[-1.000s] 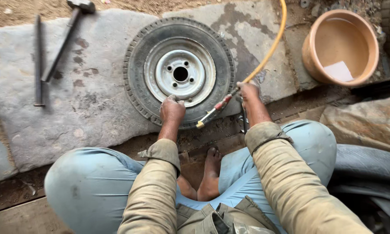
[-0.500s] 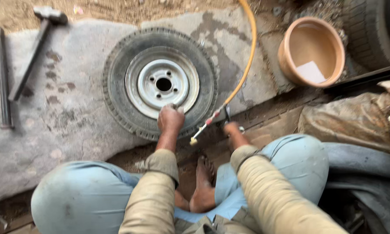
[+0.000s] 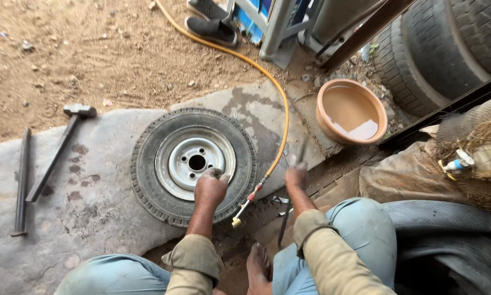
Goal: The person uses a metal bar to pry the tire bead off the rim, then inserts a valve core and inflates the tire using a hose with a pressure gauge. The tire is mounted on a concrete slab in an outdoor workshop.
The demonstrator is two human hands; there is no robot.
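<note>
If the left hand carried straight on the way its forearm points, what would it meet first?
The left hand already rests on the small tyre's inner edge, pointing up and slightly left. Going on, it would likely first cross the silver wheel rim and reach its centre hub hole. Depth looks flat here, so this seems fairly sure.

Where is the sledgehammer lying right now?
In the head view the sledgehammer lies on the stone slab at the left, its head toward the sand, between a metal bar and the small tyre, away from both hands.
</note>
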